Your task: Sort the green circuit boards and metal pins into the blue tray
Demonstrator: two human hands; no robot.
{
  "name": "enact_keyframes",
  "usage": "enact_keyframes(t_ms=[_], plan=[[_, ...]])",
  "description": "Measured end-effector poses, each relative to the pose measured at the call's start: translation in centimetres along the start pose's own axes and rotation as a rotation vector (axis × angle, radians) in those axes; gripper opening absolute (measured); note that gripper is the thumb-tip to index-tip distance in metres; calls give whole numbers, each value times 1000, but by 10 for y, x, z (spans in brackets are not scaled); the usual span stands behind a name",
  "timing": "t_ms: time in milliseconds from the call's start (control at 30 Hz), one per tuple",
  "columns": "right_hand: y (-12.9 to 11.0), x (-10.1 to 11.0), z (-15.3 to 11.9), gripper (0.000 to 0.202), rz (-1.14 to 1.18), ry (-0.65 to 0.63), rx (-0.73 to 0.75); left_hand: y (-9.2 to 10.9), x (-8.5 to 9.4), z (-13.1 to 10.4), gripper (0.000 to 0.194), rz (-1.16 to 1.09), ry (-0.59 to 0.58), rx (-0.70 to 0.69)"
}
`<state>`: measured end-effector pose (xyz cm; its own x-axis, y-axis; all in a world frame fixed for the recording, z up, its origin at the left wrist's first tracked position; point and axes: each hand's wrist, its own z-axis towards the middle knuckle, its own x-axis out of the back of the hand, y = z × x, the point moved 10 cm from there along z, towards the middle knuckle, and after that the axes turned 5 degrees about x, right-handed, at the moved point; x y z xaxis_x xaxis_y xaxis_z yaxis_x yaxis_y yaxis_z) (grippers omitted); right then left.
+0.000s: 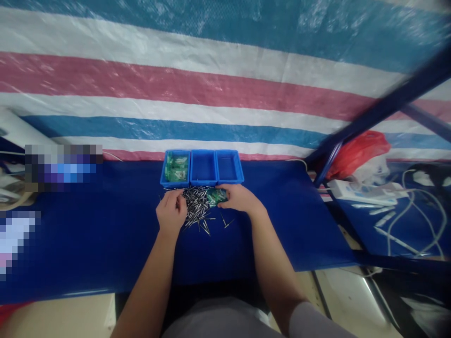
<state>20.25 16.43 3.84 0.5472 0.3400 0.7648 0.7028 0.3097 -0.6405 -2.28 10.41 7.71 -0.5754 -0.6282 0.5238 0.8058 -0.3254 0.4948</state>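
Green plastic packet [215, 197], visible length running sideways on the worktop [105, 225], lies right of the metal pins [197, 204], between your parted hands; your right hand [241, 198] pinches its near end, your left hand [171, 211] curls beside the pins, grip unclear.

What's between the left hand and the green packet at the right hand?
Left hand to green packet: a loose pile of thin metal pieces, head view.

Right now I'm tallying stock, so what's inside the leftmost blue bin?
Green plastic packaging with pale pieces showing through lies in the leftmost blue bin; whatever is beneath it is covered.
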Motion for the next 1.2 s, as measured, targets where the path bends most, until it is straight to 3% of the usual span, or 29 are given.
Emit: enact_keyframes(t_ms=[200, 333, 500, 600, 700, 800, 967, 1200], plan=[[15, 5, 1, 45, 102, 81, 31, -3, -6, 1, 21, -12, -71, 77], [4, 10, -1, 30, 27, 120, 20, -5, -10, -1, 21, 4, -99, 98], [-19, 32, -12, 11, -109, 292, 33, 1, -10, -3, 22, -13, -98, 37], [-30, 42, -17, 13, 44, 438, 101, 5, -7, -4, 23, -36, -77, 11], [-32, 38, -15, 18, 408, 555, 166, 6, -7, -5, 24, -59, -95, 18], [-35, 13, -1, 24, 663, 493, 192, 9, -12, -5, 26, -109, -161, 11], [-41, -25, 18, 31, 896, 354, 187, 14, -18, -5, 28, -128, -223, 1], [-46, -37, 24, 35, 980, 268, 151, -6, -23, -10, 28, 1, -206, 136]])
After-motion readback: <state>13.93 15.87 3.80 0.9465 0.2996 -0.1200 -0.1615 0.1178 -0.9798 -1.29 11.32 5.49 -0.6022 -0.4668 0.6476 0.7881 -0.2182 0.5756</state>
